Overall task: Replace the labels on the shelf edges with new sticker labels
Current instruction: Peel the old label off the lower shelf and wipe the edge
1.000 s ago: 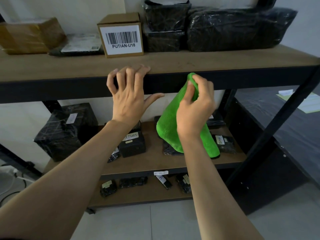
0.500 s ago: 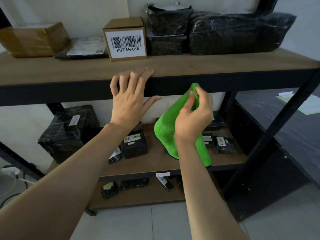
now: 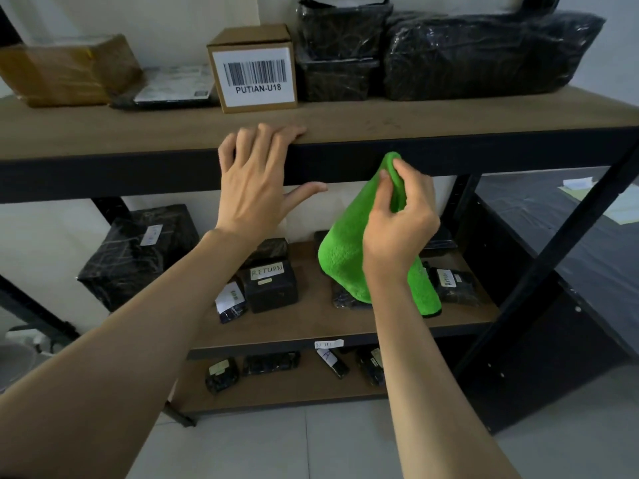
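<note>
Nearest to me, my right hand pinches a bunched fold of the green cloth between thumb and fingers, and the rest of it hangs toward 6 o'clock. My left hand sits at 9 o'clock of the cloth, holding nothing. Its fingertips drape over the top shelf edge, thumb splayed out below.

The cloth's tip touches that black rail at 12 o'clock of my right knuckles. The rail's long axis runs 9 to 3 o'clock, so I judge the coming wipe goes sideways along it. The right hand is the one placed to do it, while the left braces.

I see no sticker on this stretch of rail. Down at 6 o'clock, a white label sits on the lower shelf edge. Farther back at 11 o'clock, the barcode box stands on the top board.
</note>
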`<state>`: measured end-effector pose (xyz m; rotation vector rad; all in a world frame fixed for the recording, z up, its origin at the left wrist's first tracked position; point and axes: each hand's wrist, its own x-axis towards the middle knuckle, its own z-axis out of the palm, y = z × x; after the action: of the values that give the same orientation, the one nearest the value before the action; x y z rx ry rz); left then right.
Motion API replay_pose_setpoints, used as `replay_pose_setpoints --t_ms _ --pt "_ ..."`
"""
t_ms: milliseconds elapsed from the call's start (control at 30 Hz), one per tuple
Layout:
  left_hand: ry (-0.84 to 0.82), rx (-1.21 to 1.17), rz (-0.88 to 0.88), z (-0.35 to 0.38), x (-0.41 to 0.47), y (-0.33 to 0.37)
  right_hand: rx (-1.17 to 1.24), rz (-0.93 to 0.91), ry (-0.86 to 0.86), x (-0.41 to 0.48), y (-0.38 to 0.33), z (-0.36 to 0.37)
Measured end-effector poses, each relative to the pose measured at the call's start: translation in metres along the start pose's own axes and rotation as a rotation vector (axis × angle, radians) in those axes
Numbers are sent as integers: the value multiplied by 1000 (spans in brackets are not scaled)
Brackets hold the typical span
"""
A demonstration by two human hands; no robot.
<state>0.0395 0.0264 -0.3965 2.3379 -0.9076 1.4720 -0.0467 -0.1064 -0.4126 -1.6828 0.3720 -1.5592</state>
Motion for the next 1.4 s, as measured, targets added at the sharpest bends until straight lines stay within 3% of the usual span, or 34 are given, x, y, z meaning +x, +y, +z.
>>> replay_pose_setpoints --t_ms 167,300,400,533,700,833,967,1100,1267,1400 --pt "-68 -38 158 -11 8 -21 10 -53 -14 -13 -6 9" --pt "-59 -118 152 -15 6 -22 28 -193 -194 -33 -18 21" --pt "-65 -176 154 -19 4 -25 -11 -285 -234 -24 -7 16" --pt "-49 -162 138 -21 -2 -25 -5 -225 -164 -28 -11 21" --pt "-29 -109 76 -21 -5 -19 -26 -310 -249 -28 -7 18" --pt "-39 -138 55 -22 -6 -19 -7 -208 -162 -31 -12 22" --pt "-58 -137 43 -24 -5 -18 6 -250 -245 -36 -14 22" --pt "-58 -147 30 -23 -6 -18 8 -198 -177 -33 -14 21" --pt "-67 -141 22 -24 -6 -18 -8 -247 -251 -34 -14 19" --pt "-59 -144 26 -23 -7 -18 2 -193 -174 -33 -18 23"
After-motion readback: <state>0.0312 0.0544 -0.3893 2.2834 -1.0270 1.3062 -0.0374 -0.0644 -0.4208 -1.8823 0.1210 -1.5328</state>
